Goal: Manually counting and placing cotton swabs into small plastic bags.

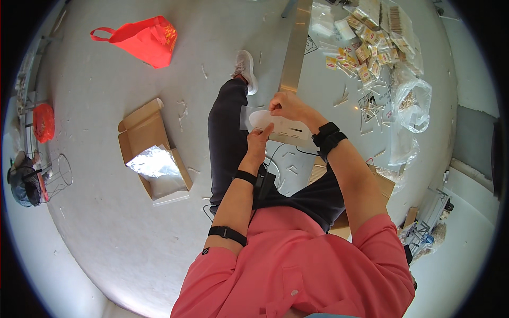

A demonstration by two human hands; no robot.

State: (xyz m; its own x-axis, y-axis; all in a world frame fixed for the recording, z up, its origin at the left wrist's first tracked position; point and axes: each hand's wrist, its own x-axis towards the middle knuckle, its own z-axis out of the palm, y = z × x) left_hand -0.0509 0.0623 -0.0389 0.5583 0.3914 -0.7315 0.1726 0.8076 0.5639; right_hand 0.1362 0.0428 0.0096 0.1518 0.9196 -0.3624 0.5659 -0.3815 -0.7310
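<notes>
At the near corner of the metal-edged table, both my hands are at a small clear plastic bag with a white oval piece in or behind it. My left hand pinches its lower edge, thumb and fingers closed. My right hand is closed with bent fingers at the bag's upper right side. Just right of my left fingertips lies a pale flat panel with a dark bar; I cannot tell whether it is a device or a sheet.
On the table, several small printed packets are piled at the far right, with loose thin white sticks and a clear bag of sticks nearer. On the floor are an open cardboard box, a red bag and scattered white scraps.
</notes>
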